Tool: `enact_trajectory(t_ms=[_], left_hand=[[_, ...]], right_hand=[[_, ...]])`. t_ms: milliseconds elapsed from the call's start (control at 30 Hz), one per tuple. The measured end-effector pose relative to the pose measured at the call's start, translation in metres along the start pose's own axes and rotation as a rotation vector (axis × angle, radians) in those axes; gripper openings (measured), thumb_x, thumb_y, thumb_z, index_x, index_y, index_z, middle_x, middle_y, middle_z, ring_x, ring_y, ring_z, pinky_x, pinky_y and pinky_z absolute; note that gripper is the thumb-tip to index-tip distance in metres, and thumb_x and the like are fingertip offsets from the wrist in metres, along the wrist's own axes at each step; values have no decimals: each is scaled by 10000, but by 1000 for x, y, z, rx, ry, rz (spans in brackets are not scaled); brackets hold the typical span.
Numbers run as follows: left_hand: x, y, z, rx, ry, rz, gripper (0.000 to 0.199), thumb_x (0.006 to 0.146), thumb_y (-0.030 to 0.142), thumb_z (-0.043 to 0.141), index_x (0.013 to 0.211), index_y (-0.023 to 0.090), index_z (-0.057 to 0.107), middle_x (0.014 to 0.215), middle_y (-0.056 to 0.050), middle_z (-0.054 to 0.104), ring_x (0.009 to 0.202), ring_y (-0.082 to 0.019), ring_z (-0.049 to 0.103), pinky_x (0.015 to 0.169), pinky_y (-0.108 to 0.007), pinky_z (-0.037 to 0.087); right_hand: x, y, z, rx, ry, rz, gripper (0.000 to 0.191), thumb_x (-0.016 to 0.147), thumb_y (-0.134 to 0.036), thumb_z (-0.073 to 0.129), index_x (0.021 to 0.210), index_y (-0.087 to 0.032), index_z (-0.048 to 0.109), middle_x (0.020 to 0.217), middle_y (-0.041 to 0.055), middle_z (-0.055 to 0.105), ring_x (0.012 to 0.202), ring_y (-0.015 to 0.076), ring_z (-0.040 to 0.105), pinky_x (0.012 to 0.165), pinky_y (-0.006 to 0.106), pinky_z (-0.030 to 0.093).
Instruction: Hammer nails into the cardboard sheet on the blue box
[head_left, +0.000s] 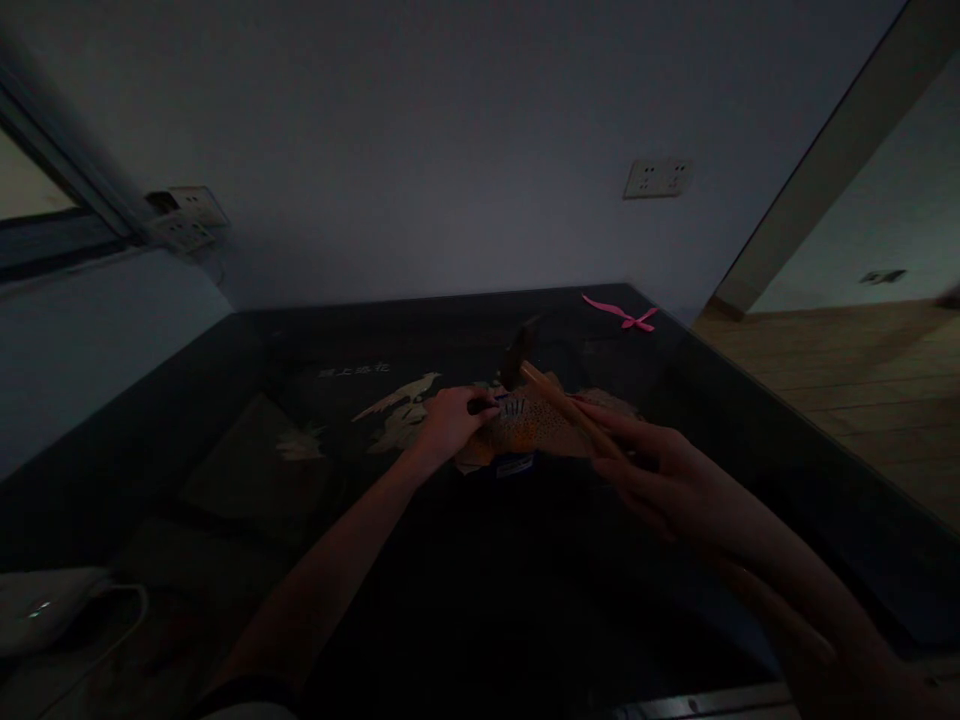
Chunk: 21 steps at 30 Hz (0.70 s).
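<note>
My right hand (652, 465) is wrapped round the wooden handle of a hammer (551, 390). Its dark head is raised at the middle of the dark table, just right of my left hand. My left hand (454, 418) has its thumb and fingertips pinched together at the left side of a brown, dotted sheet-like piece (547, 425); what they hold, if anything, is too small and dark to tell. Several short, thin dark marks or pins stand in a row on the piece beside the fingertips. A small blue and white label (514, 465) shows at its front edge.
A pink ribbon (630, 320) lies at the table's back right corner. The dark tabletop (375, 335) bears pale bird-like and leaf patterns and some lettering. A white device (45, 605) with a cable sits at the front left. Behind stands a wall with sockets (657, 179).
</note>
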<state>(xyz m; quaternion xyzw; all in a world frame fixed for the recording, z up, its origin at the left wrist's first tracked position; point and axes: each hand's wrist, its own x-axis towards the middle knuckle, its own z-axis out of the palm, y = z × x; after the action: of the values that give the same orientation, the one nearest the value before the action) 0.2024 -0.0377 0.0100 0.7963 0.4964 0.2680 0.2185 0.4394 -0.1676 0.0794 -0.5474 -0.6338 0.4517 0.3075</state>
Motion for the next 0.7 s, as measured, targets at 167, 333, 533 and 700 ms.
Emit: enact_trajectory(t_ms=[167,333,533,700], left_hand=[[5,10,-3,13,-40,19,183,755,226,679,930,191,719,966,-54,728,875,-203,665,797,-294,491],[14,15,10,-64,-64,42,167,754,263,691,898,183,720,940,-49,732,858,-193,666,784,-283,488],[17,13,16,-90,-73,34,181,789,236,654,950,191,723,975,-47,737,883,-196,670,784,-282,480],[15,13,18,-60,-37,-3,140,772,265,689,884,195,737,901,-44,739,821,-187,670,764,-275,479]], right_hand=[[-11,-1,-11,10,72,6,667,831,-329,603,1455,-220,396,577,-42,525,395,96,419,339,192,351],[-8,3,-6,36,12,61,675,861,-306,558,1488,-255,313,511,-88,419,353,78,377,316,168,310],[-2,7,0,8,-62,85,641,869,-280,516,1477,-184,338,492,-97,394,353,77,365,323,163,300],[-1,10,-2,-4,-3,7,631,860,-278,543,1463,-213,371,546,-76,437,381,75,373,335,165,291]])
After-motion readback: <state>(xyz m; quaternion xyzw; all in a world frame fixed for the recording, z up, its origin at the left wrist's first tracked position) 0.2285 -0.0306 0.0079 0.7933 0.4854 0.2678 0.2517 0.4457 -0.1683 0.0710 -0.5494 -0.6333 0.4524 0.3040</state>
